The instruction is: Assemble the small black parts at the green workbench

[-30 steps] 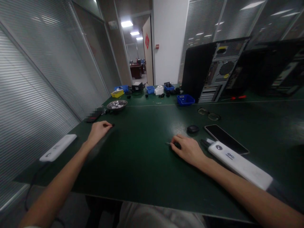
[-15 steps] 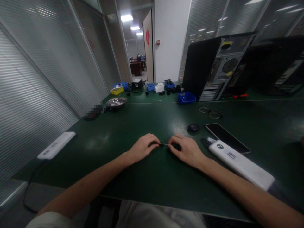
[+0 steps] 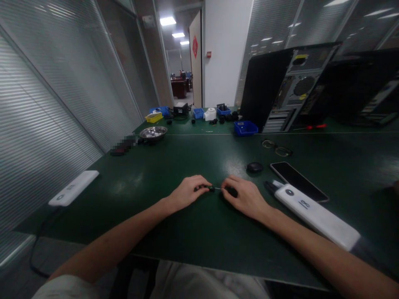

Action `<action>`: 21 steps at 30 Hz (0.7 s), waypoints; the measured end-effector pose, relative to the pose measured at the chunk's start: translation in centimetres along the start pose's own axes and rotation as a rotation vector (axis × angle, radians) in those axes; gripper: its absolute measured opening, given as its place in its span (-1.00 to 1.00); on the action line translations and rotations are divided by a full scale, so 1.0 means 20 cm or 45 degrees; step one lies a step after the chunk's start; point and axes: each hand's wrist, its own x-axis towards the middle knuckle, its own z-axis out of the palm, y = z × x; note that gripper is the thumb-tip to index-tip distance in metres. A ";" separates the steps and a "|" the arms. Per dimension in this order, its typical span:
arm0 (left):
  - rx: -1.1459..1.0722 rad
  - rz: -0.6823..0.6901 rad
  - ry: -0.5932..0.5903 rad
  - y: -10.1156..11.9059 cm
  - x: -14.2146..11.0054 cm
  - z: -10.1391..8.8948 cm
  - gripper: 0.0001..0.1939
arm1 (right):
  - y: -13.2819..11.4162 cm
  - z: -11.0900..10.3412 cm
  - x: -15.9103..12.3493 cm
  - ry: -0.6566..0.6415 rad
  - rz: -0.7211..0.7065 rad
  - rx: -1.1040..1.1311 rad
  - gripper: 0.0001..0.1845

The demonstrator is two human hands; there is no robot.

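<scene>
Between thumb and fingertips, my left hand (image 3: 188, 192) is closed on a small dark part (image 3: 211, 189), too small to name. My right hand (image 3: 245, 194) is wrapped round a small screwdriver (image 3: 219, 189); its thin metal shaft points left and meets the dark part or lies very close to it. Most of its black handle sits hidden in my fingers. Both hands are low over the green table (image 3: 174, 236), the right one resting on it. A black computer mouse (image 3: 254, 167) lies just beyond my right hand.
To the right are a phone (image 3: 299, 180), a white power bank (image 3: 318, 216) and glasses (image 3: 277, 148). At left lie another white power bank (image 3: 75, 187) and a metal bowl (image 3: 153, 133). Farther back stand a blue bin (image 3: 245, 128) and a computer tower (image 3: 264, 91).
My left hand has come from the left, near the bowl, to the middle, bringing the small dark part to the screwdriver's tip. My right hand has stayed nearly in place.
</scene>
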 end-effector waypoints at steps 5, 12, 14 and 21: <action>-0.002 0.049 -0.002 -0.01 0.00 0.00 -0.78 | 0.00 0.01 0.00 -0.005 -0.040 0.045 -0.81; 0.010 0.104 0.011 -0.01 0.00 0.00 -0.76 | -0.01 0.02 0.00 -0.003 -0.073 0.053 -0.81; 0.023 0.120 0.000 -0.01 0.00 0.00 -0.75 | -0.02 0.02 -0.01 -0.008 -0.094 0.047 -0.81; -0.010 0.115 0.016 0.00 0.00 0.01 -0.75 | -0.03 0.03 0.00 -0.004 -0.109 0.140 -0.76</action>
